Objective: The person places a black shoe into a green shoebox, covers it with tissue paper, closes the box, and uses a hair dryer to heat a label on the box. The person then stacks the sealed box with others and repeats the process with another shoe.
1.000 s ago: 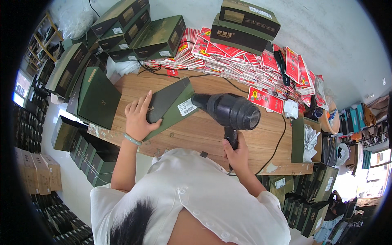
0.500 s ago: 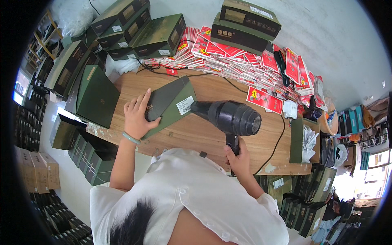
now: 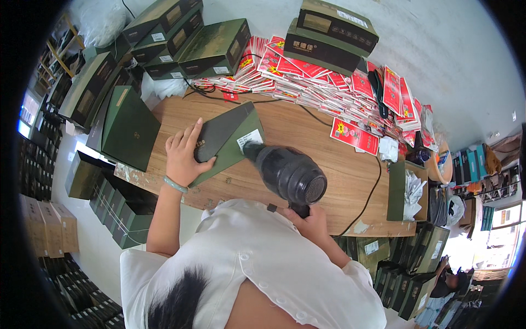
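Note:
A dark green box (image 3: 219, 143) lies on the wooden table in front of me. My left hand (image 3: 184, 156) rests on its left side, fingers spread and thumb along the near edge. Near the box's right end is a white label (image 3: 250, 139), partly hidden behind the nozzle of a black hair dryer (image 3: 290, 174). My right hand (image 3: 311, 222) grips the dryer's handle close to my body, with the nozzle pointing at the label. From this view I cannot tell whether the nozzle touches the label.
A pile of red cards (image 3: 323, 85) spreads along the table's far side, with stacked boxes (image 3: 329, 46) on it. More green boxes (image 3: 211, 49) stand at the far left. An open box (image 3: 397, 192) holding crumpled paper stands at the right edge. The black cord (image 3: 374, 189) crosses the tabletop.
The hair dryer has moved left and toward me, and its nozzle now overlaps the label. My right hand has shifted with it. My left hand and the box stay in place.

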Motion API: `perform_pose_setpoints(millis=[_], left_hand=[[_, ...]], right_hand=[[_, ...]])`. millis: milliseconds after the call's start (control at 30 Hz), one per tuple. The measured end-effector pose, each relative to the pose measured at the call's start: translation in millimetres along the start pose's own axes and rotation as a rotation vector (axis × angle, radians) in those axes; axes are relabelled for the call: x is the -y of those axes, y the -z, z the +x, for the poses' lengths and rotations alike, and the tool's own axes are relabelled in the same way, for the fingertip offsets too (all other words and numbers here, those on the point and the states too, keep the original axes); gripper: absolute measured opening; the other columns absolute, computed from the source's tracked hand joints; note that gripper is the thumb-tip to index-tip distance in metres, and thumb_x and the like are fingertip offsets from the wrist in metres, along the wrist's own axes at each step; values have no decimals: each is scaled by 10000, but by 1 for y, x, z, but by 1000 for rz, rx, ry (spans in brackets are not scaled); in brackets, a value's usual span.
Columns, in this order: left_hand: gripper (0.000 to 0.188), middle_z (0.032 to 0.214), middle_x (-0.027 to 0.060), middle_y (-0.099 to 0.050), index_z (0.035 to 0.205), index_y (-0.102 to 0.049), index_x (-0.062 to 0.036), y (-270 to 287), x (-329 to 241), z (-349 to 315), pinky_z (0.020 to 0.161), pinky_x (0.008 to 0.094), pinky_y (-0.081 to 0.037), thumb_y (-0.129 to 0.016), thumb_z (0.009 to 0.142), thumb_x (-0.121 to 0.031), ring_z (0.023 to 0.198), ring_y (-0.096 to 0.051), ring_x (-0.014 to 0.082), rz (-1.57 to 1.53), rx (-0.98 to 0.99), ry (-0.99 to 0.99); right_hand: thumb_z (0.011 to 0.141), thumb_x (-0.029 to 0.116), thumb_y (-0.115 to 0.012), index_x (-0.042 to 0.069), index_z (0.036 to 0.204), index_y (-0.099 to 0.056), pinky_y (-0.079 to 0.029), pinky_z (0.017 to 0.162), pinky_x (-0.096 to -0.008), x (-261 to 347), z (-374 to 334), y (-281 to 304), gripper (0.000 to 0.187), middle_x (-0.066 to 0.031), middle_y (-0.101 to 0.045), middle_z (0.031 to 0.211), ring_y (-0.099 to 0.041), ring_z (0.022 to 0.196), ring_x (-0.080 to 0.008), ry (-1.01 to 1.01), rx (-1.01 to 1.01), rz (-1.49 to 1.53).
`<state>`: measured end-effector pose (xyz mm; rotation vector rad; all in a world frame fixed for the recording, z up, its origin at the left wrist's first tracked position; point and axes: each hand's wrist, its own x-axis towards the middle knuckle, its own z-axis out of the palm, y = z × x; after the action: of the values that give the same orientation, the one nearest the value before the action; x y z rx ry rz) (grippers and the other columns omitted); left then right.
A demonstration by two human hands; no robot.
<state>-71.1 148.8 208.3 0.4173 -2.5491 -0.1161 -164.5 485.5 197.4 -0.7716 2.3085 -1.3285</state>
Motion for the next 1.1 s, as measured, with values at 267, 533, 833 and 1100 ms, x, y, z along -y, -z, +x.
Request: perform_pose_setpoints(millis=[267, 533, 833, 1100], left_hand=[[993, 1220, 105, -574, 1458, -406, -126, 3, -2, -1, 990, 455, -339, -777, 575, -386, 1097, -530, 293, -24, 5, 3], [1023, 1252, 126, -562, 1461, -390, -98, 4, -4, -3, 1011, 460, -334, -787, 556, -361, 1121, -522, 326, -19, 49, 29], [984, 1216, 108, -571, 1444, -424, -109, 3, -4, -3, 990, 457, -337, -766, 569, -401, 1101, -527, 295, -14, 8, 6], [975, 1209, 110, -575, 1441, -429, -111, 2, -3, -1, 990, 453, -336, -764, 571, -397, 1094, -531, 295, -20, 1, 2]], right_hand=[[839, 305, -749, 58, 1166, -584, -524, 741, -369, 12, 5, -2, 442, -145, -691, 957, -682, 851, -294, 37, -12, 43], [836, 283, -759, 46, 1191, -569, -524, 732, -354, 15, 15, -10, 467, -144, -692, 984, -685, 844, -259, 72, -102, 65], [861, 238, -732, 26, 1271, -500, -476, 597, -272, -15, 15, -13, 517, -63, -614, 864, -579, 688, -127, -45, -195, 187], [868, 192, -719, 40, 1330, -459, -461, 468, -249, -33, 9, -13, 551, -18, -567, 774, -539, 555, -80, -5, -188, 153]])
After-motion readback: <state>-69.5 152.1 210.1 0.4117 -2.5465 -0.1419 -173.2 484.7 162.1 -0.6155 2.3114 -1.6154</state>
